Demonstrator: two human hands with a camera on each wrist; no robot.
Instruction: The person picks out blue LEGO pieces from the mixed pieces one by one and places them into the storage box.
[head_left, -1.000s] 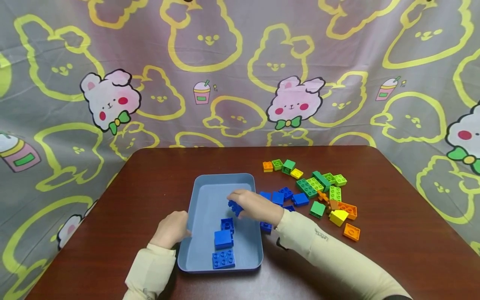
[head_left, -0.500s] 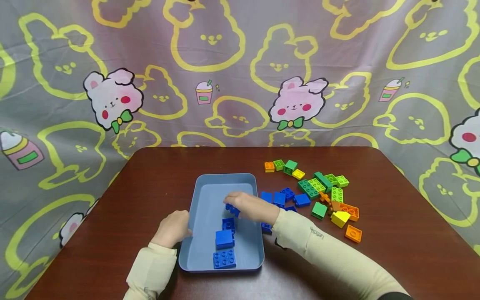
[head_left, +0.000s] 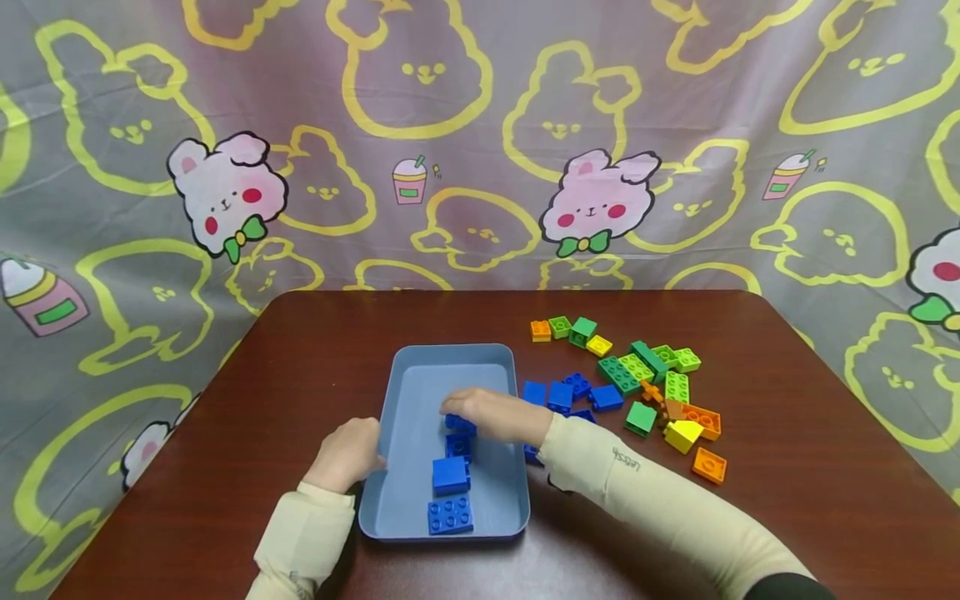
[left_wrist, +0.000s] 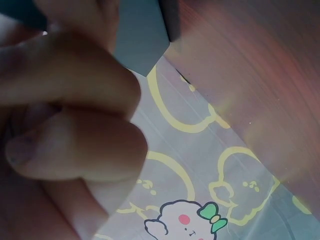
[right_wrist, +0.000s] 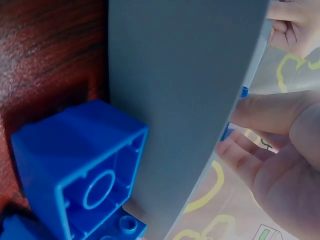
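Observation:
My left hand grips the left rim of the blue-grey tray; its curled fingers fill the left wrist view beside the tray wall. My right hand reaches over the tray's right side and holds a blue toy building brick, partly hidden under the fingers. That brick is low in the tray, just behind a hollow-side-up blue brick. Nearer the front lie a smooth-faced blue brick and a studded blue brick, roughly in a line.
Right of the tray lie several loose blue bricks, one close to its outer wall in the right wrist view. Green bricks, orange bricks and a yellow brick lie farther right. A patterned cloth hangs behind the table.
My right hand has moved slightly left and down with the blue brick, bringing it close behind the line of bricks. My left hand stays on the tray rim. The head view has shifted slightly.

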